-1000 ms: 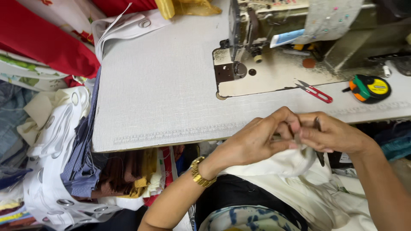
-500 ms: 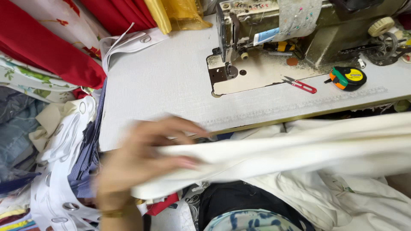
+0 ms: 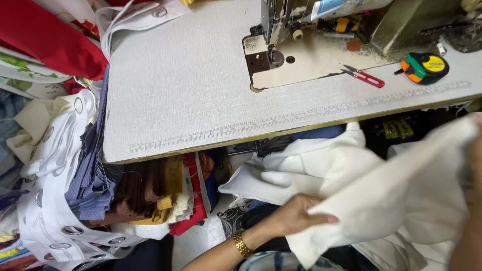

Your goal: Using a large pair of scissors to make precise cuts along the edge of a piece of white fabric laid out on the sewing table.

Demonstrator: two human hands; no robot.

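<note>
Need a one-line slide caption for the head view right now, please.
Left hand and right hand spread white fabric below the sewing table, with thread snips and tape measure beside the sewing machine.

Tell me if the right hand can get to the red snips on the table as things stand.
Probably not straight away: the right hand is wrapped up in the white cloth. The red snips lie uncovered on the table, though.
</note>
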